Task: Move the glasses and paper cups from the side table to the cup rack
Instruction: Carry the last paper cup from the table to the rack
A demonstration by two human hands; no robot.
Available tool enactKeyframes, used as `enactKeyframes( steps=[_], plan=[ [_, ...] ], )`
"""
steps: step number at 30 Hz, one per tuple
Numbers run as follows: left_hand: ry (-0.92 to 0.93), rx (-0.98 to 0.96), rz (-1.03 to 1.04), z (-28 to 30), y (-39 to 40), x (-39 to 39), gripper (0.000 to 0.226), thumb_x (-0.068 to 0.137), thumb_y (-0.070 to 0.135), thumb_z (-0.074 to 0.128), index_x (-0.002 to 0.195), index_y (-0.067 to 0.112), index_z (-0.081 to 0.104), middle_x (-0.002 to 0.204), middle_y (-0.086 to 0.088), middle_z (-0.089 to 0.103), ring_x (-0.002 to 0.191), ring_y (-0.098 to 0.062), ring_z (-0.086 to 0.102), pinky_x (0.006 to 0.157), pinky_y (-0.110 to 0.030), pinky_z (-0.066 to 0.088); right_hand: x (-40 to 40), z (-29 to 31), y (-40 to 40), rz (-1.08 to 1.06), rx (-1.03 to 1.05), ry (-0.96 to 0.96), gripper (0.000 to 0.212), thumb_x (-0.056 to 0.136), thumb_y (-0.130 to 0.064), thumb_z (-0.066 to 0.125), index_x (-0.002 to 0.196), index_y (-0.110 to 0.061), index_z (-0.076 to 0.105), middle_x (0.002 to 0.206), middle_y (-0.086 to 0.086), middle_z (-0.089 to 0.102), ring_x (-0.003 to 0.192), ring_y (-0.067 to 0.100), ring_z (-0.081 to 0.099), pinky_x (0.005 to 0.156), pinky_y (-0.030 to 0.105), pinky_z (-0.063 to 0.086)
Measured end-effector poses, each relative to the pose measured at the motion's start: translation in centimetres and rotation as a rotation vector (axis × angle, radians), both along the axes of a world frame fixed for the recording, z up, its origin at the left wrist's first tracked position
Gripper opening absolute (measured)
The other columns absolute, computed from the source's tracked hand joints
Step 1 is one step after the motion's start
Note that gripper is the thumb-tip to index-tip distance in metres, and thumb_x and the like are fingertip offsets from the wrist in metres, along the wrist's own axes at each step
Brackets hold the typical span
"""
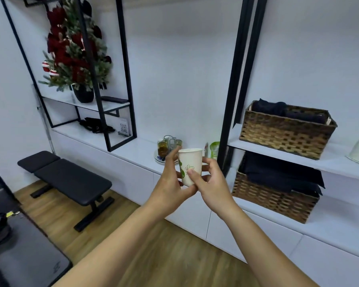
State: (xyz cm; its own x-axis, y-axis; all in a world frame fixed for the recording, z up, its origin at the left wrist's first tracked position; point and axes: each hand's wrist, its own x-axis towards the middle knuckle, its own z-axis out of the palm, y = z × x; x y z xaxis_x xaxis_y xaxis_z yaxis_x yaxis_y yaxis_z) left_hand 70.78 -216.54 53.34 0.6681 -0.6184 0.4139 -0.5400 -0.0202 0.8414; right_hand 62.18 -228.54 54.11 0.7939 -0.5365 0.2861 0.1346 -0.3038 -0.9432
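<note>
Head view, and both hands are up in the middle of the shot with a paper cup (190, 165) between them! The left hand (170, 183) wraps it from the left, fingers curled round the back and thumb near the base; the right hand (210, 183) pinches it from the right, thumb laid across the front. So both grips are closed on that cup, which is upright and held in the air in front of the long white worktop (137, 150). There's green script and a green leaf printed on the cup; the writing is too small to read with confidence.

Just behind the cup, on the worktop, sits the cup rack (170, 146), a wire stand on a plate with several glasses on it, one of them amber-tinted. A green-and-white pouch (214, 150) stands to its right.

Further left, a small card with a QR code (123, 127) leans on the worktop under a black-framed shelf carrying a Christmas tree (75, 48). On the right, two woven baskets (286, 129) hold dark folded cloth. A black bench (66, 179) stands on the wooden floor.
</note>
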Motion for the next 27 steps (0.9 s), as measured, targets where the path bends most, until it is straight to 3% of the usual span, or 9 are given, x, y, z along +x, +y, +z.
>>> enactKeyframes(
  steps=[2,5,8,10,13,18,23,25,27],
  plan=[
    [-0.014,0.008,0.009,-0.2,-1.3,1.9,0.099,0.078,0.04,0.082,0.139,0.071,0.011,0.126,0.042,0.047,0.098,-0.001,0.066,0.072,-0.011,0.052,2.2,-0.4,-1.6,0.013,0.018,0.002,0.039,0.091,-0.036,0.071,0.124,-0.034,0.049,0.112,-0.008,0.064,0.09,0.013,0.072,0.081,0.036,0.059],
    [-0.063,0.014,0.025,-0.6,-3.7,5.7,0.099,0.079,0.042,0.081,0.147,0.065,0.012,0.145,0.02,0.041,0.106,0.0,0.06,0.075,-0.01,0.05,5.8,-1.2,-4.2,0.032,-0.003,0.014,0.039,0.091,-0.041,0.07,0.121,-0.042,0.045,0.111,-0.012,0.064,0.089,0.006,0.071,0.075,0.023,0.057],
    [-0.045,0.004,0.02,-1.0,-6.4,9.9,0.098,0.076,0.05,0.079,0.15,0.059,0.016,0.149,0.015,0.039,0.113,-0.007,0.059,0.077,-0.013,0.051,9.9,-1.8,-7.0,0.057,0.03,0.011,0.038,0.091,-0.04,0.07,0.116,-0.05,0.044,0.112,-0.01,0.065,0.088,0.005,0.072,0.07,0.018,0.055],
    [-0.022,-0.026,0.025,-1.3,-8.2,13.4,0.1,0.072,0.052,0.08,0.15,0.056,0.017,0.148,0.019,0.041,0.113,-0.008,0.06,0.077,-0.011,0.049,13.5,-2.2,-8.8,0.073,0.027,0.016,0.04,0.091,-0.039,0.07,0.117,-0.053,0.042,0.115,-0.006,0.068,0.091,0.008,0.072,0.078,0.025,0.057],
    [0.026,-0.075,0.016,-1.6,-10.0,18.8,0.102,0.069,0.051,0.082,0.14,0.071,0.012,0.137,0.042,0.037,0.107,-0.003,0.062,0.077,-0.011,0.05,19.1,-2.5,-10.8,0.086,0.028,0.036,0.049,0.092,-0.037,0.07,0.132,-0.045,0.042,0.117,-0.001,0.069,0.095,0.013,0.072,0.09,0.037,0.057],
    [0.038,0.026,0.024,-1.5,-12.0,29.2,0.095,0.072,0.054,0.08,0.142,0.069,0.018,0.134,0.007,0.053,0.099,0.0,0.063,0.072,-0.01,0.049,29.1,-2.2,-13.2,0.064,0.006,0.032,0.05,0.091,-0.034,0.071,0.132,-0.045,0.045,0.114,-0.001,0.066,0.095,0.012,0.071,0.081,0.027,0.057],
    [0.016,0.087,0.001,-2.1,-12.9,37.6,0.094,0.076,0.049,0.082,0.148,0.054,0.022,0.135,0.02,0.046,0.104,0.004,0.06,0.072,-0.012,0.051,36.9,-3.4,-15.2,0.074,0.006,0.023,0.052,0.089,-0.037,0.073,0.133,-0.045,0.049,0.112,-0.009,0.064,0.096,0.015,0.071,0.086,0.039,0.06],
    [-0.024,0.117,-0.006,-2.5,-13.6,40.3,0.094,0.078,0.048,0.082,0.151,0.045,0.023,0.136,0.034,0.042,0.116,0.01,0.054,0.078,-0.008,0.048,39.7,-4.0,-16.3,0.053,-0.01,0.028,0.053,0.083,-0.047,0.072,0.13,-0.053,0.049,0.111,-0.016,0.063,0.098,0.015,0.071,0.086,0.038,0.06],
    [-0.106,0.163,0.03,-2.8,-14.5,43.0,0.088,0.082,0.043,0.083,0.153,0.032,0.031,0.148,0.029,0.038,0.129,0.01,0.046,0.091,-0.004,0.042,42.3,-4.9,-17.8,0.016,-0.045,0.029,0.057,0.084,-0.051,0.069,0.136,-0.052,0.046,0.122,-0.012,0.059,0.107,0.02,0.067,0.089,0.038,0.058]
  ],
)
